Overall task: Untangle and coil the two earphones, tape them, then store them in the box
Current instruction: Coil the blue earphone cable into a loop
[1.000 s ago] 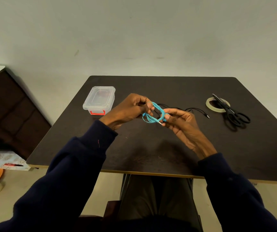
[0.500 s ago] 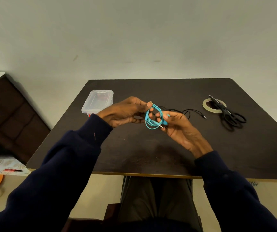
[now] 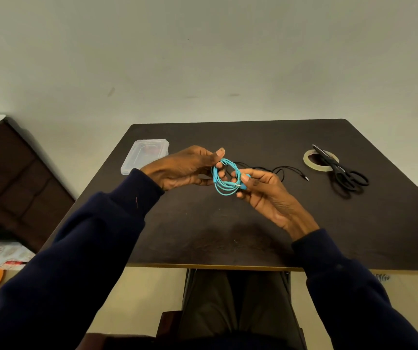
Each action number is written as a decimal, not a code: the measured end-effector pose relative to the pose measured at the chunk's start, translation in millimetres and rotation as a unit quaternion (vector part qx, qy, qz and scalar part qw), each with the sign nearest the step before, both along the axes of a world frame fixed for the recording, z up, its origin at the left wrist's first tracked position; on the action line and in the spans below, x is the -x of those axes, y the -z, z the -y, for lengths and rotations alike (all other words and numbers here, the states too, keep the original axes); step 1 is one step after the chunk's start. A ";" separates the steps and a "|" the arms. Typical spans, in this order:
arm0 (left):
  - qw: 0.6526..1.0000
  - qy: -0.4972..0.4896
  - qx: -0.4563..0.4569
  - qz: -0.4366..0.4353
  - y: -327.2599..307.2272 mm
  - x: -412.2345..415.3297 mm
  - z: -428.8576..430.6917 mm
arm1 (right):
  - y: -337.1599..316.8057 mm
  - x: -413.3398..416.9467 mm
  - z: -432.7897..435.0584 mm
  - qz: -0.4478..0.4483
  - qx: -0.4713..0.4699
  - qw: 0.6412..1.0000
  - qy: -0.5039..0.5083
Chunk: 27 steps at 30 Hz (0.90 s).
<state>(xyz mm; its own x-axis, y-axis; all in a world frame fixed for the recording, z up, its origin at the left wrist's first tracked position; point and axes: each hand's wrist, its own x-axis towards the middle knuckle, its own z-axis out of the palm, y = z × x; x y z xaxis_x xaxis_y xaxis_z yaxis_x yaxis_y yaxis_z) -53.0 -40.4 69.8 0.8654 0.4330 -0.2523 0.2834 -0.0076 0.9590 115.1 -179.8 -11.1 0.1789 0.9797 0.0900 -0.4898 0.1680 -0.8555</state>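
Between my two hands, above the middle of the dark table (image 3: pixel 202 231), is a blue earphone (image 3: pixel 224 176) wound into a loop of several turns. My left hand (image 3: pixel 185 168) pinches the loop's upper left side. My right hand (image 3: pixel 263 190) pinches its lower right side, where the plug and a blue earbud show. A black earphone (image 3: pixel 282 171) lies loose on the table behind my right hand, partly hidden. The clear plastic box (image 3: pixel 144 155) with its lid on sits at the back left. A tape roll (image 3: pixel 311 161) lies at the back right.
Black scissors (image 3: pixel 341 173) lie across the tape roll with their handles toward me. A dark wooden cabinet (image 3: pixel 13 178) stands left of the table. The table's near edge runs just above my lap.
The blue coil has opened from a flatter bundle into a rounder loop. Both hands have kept their hold and shifted slightly; the view has tilted a little.
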 end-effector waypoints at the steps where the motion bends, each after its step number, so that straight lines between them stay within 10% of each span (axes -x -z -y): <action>1: 1.000 -0.006 -0.017 0.001 -0.5 -0.6 -0.1 | 0.3 -0.7 -0.3 -0.001 -0.005 1.000 -0.013; 15: 0.996 -0.024 -0.088 -0.013 -10.4 -6.3 -5.1 | 2.6 4.6 -0.8 0.074 0.004 0.996 0.042; 19: 0.997 -0.032 -0.072 -0.009 -10.1 -6.1 -7.4 | 9.6 20.3 6.5 0.281 -0.050 0.897 0.339; 27: 0.997 -0.047 -0.053 -0.007 -13.6 -9.4 -10.1 | 12.1 36.7 0.5 0.422 -0.100 0.820 0.373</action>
